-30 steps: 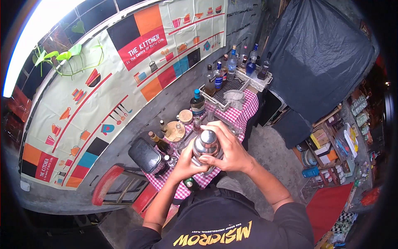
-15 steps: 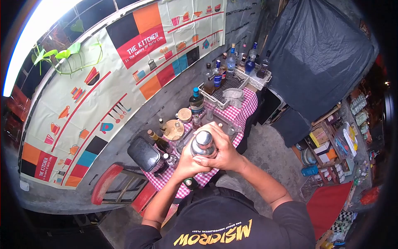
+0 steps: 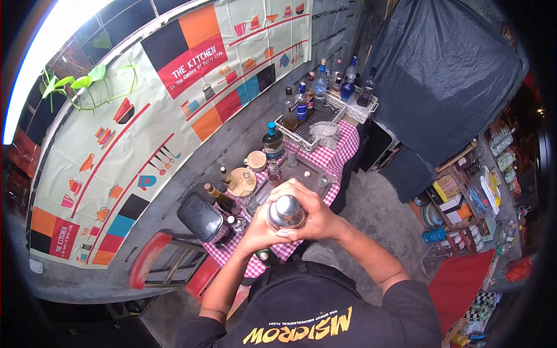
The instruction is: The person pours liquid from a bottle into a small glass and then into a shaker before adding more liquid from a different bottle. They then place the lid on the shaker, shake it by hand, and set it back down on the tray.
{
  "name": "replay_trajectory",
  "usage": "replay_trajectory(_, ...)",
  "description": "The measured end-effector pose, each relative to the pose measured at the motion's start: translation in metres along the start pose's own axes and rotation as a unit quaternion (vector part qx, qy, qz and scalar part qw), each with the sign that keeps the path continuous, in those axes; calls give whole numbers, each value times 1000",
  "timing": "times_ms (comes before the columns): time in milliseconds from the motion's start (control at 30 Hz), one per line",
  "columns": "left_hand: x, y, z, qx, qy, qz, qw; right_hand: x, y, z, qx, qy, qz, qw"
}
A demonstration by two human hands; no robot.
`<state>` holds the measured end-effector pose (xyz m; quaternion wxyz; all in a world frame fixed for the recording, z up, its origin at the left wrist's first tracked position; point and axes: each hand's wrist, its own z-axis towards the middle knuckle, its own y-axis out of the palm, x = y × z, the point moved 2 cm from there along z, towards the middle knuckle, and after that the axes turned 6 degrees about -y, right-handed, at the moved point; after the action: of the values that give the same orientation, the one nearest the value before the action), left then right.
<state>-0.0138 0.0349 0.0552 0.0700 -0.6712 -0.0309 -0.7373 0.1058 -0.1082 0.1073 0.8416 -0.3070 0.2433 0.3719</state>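
Observation:
A shiny metal cocktail shaker [image 3: 286, 212] is held between both hands in front of my chest, its domed cap facing the camera. My left hand [image 3: 259, 231] wraps its left side, fingers closed around the body. On the other side my right hand [image 3: 316, 214] grips it, with fingers reaching over the far side. The shaker's lower part is hidden by the hands and its own top. Beyond the hands lies a grey tray [image 3: 301, 172] with a small bottle [image 3: 274, 173] and a clear glass [image 3: 323, 181].
A checkered tablecloth [image 3: 342, 152] covers the table. Several liquor bottles [image 3: 321, 87] stand in white wire baskets [image 3: 362, 113] at the far end, beside a grey cloth [image 3: 325, 134]. A black container [image 3: 200, 214] and a gold-necked bottle [image 3: 222, 199] are at the left. Shelves [image 3: 455, 211] stand right.
The shaker has tipped slightly and sunk a little between my hands, so its cap appears lower. Both hands keep their hold, and the view has shifted slightly.

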Motion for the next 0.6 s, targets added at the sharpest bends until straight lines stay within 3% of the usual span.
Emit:
replay_trajectory(167,10,-4,1,10,0,55,998,-6,-7,5,21,29,-180,983)
replay_trajectory(300,1,-8,-1,19,-4,58,998,9,0,-6,86,77,-69,991)
replay_trajectory(433,-3,-18,-7,56,79,161,982,-15,-9,6,24,-23,-129,991)
replay_trajectory(500,4,-23,-10,52,100,228,967,-14,-7,5,44,4,-79,996)
replay_trajectory(567,9,-21,-7,11,42,156,987,-8,-5,5,72,43,-71,994)
replay_trajectory(600,11,-20,-5,-8,12,120,993,-5,-5,4,73,106,-53,990)
